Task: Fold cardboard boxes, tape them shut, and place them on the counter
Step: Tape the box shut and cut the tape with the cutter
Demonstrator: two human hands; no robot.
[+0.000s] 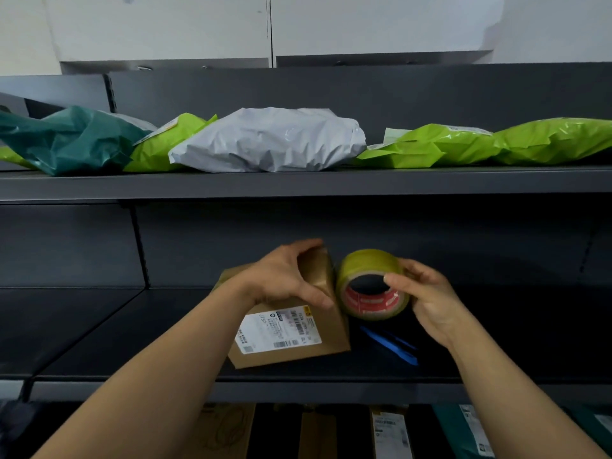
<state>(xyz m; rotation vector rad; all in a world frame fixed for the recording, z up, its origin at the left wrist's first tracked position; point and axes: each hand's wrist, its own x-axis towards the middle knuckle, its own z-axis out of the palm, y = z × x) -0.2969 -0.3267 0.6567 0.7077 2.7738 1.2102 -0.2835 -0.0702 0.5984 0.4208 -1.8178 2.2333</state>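
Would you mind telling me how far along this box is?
Done: the box looks folded shut, with a label on its side. In hand: the left hand grips its top while the right hand holds the tape roll at its edge, so taping seems under way. Left: finishing the tape and setting the box down.

Brown cardboard box: white shipping label with black barcodes and text, plus 1 small yellow corner mark. Yellowish translucent tape roll, red inner core with white lettering. Blue plastic tool. Dark grey metal shelf. 1 teal plastic mailer bag, 1 pale grey plastic mailer bag, lime green plastic mailer bags.
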